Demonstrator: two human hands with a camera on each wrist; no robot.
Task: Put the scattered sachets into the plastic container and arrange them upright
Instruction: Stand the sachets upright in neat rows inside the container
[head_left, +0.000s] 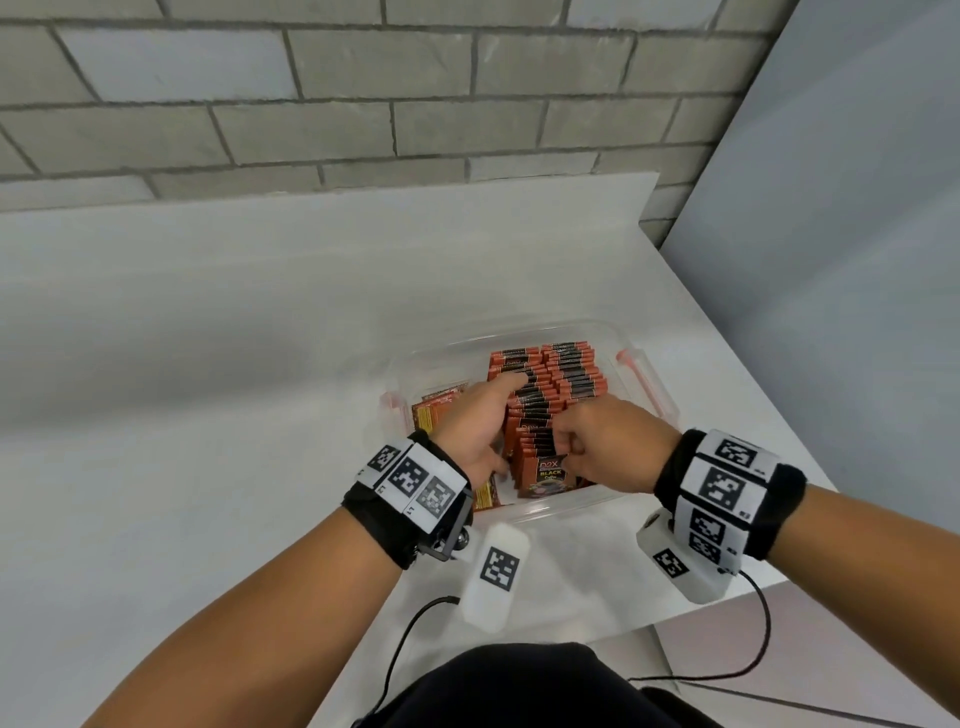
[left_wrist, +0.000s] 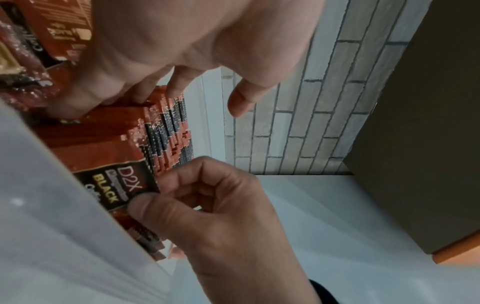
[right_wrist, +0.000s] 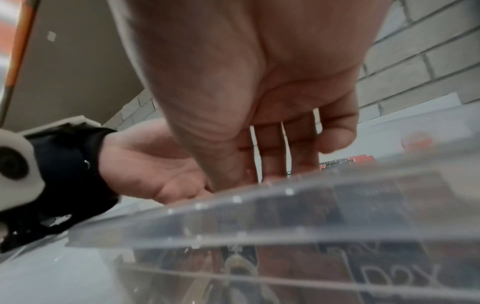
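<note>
Two hands work inside a clear plastic container (head_left: 644, 379) on a white table (head_left: 208, 364). The right hand (head_left: 608, 441) pinches the front D2X black coffee sachet (head_left: 548, 475) of the upright rows of sachets (head_left: 556, 379). The left hand (head_left: 478, 421), fingers extended, presses against the rows' side, beside loose sachets (head_left: 436, 408) lying flat.

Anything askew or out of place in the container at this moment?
Yes: a few sachets at the left end of the plastic container lie flat or slanted, unlike the upright rows. Nothing is spilled on the table.
</note>
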